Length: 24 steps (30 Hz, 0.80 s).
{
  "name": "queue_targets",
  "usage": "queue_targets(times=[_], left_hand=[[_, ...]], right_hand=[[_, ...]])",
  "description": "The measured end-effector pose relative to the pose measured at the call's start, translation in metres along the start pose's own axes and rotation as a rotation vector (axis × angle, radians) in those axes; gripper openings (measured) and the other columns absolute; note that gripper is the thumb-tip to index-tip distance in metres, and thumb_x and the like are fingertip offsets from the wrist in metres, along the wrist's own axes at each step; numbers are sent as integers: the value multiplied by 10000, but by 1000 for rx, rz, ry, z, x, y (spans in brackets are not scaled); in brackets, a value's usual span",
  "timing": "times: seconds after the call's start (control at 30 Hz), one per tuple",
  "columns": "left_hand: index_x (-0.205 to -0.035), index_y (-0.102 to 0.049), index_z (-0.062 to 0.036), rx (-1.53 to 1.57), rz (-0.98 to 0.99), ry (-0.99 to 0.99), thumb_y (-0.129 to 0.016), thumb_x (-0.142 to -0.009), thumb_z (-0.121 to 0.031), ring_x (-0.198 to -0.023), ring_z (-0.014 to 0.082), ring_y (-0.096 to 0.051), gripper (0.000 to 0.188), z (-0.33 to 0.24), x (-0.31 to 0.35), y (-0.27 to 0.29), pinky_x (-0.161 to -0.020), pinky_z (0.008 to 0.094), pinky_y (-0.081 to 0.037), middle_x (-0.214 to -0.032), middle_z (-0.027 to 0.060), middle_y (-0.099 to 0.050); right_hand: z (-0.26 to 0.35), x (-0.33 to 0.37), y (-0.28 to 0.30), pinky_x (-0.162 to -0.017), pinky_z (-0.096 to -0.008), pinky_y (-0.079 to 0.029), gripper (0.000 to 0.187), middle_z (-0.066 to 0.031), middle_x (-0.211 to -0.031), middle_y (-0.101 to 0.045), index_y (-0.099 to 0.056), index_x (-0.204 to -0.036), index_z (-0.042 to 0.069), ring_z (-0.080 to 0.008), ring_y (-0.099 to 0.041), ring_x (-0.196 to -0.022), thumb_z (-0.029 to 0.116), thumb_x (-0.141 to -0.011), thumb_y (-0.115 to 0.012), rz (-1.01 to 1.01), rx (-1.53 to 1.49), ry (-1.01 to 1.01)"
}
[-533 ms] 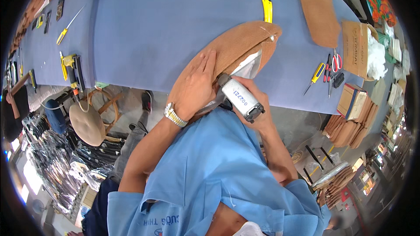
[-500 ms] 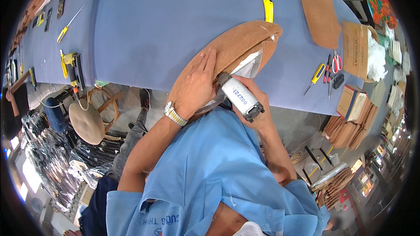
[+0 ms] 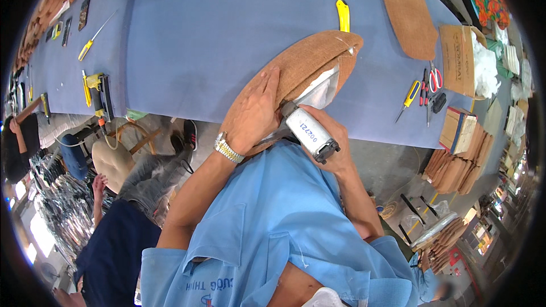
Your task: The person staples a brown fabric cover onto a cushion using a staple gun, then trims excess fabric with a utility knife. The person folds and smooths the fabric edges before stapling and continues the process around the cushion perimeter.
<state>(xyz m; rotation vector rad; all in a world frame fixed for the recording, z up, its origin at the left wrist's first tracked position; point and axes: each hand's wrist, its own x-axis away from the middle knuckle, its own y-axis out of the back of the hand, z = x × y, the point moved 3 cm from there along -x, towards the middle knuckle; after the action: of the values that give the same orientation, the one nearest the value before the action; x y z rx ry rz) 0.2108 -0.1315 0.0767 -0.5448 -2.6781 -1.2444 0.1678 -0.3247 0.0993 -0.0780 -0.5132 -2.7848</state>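
Your left hand [image 3: 257,112] lies flat on the cushion [image 3: 304,57], which straddles the table's [image 3: 216,34] near edge; your right hand [image 3: 334,128] is clamped round the tool [image 3: 309,129]. A knife [image 3: 343,16] (yellow) lies just beyond.

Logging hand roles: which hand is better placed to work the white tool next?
Probably the right hand: it grips the white tool, while the left hand rests on the brown cover.
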Motion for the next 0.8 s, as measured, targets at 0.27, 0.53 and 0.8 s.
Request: queue_targets(times=[0.27, 0.53, 0.8], left_hand=[[-1553, -352, 76, -2, -91, -19, -630, -878, -4, -1430, 420, -476, 735, 3, 3, -10, -1206, 458, -395, -1513, 305, -501], [-1547, -339, 86, 19, -138, 116, -503, -957, -93, -1404, 425, -513, 638, 4, 20, -1, -1220, 451, -390, -1514, 355, -473], [-1564, -353, 80, 236, -184, -135, -666, -930, -230, -1537, 401, -335, 772, 6, 50, -1, -1278, 424, -281, -1616, 316, -366]], right_hand=[[11, -10, -3, -941, -363, -553, 637, -165, -1206, -740, -612, -1395, 107, -308, -739, -1084, 105, -777, -769, 64, -27, -120], [-1, -10, -23, -992, -389, -517, 571, -175, -1189, -689, -582, -1350, -52, -260, -675, -1102, 103, -819, -722, 7, -88, 40], [-24, -30, -5, -1019, -384, -490, 564, -160, -1207, -673, -591, -1328, -37, -254, -639, -1124, -24, -772, -686, 33, -73, 80]])
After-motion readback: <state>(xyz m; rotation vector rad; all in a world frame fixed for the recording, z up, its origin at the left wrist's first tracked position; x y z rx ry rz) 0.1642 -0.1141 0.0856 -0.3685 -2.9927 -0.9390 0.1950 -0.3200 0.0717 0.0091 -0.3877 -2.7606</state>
